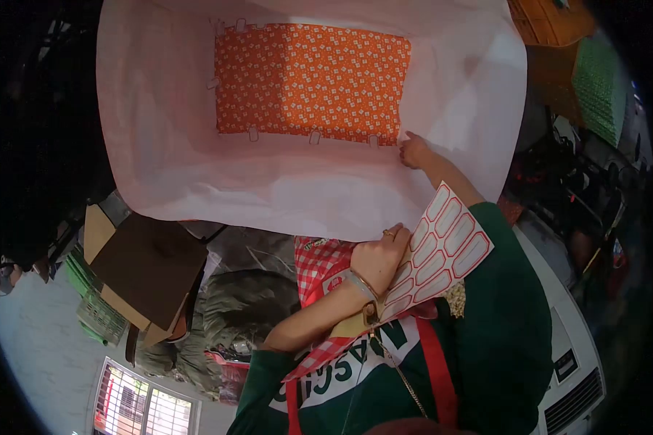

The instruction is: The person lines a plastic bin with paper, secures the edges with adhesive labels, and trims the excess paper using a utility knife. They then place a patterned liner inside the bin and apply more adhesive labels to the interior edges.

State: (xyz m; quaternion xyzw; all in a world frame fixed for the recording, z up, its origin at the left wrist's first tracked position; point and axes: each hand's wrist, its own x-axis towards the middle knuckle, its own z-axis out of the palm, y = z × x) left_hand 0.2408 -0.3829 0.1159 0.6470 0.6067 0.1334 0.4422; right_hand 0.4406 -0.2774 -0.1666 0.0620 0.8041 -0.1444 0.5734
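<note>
My left hand (381, 261) is closed on a sheet of red-bordered sticker labels (442, 250), held slanted in front of my chest. Up at the lower right corner of an orange patterned sheet (312, 83), my right hand (415, 151) has its fingers bent together, tips at the corner. Whatever may be between them is too small to make out. The orange sheet lies flat on a large white surface with raised, rounded sides (268, 192). Small pale tabs (315, 138) sit along its edges, several of them on the near side.
At left, an open cardboard box (149, 264) stands beside a green plastic basket (101, 319). Dark olive fabric (236, 308) is heaped near it. An orange crate (551, 22) and green bubble wrap (598, 87) are at upper right. A white appliance (569, 341) stands at lower right.
</note>
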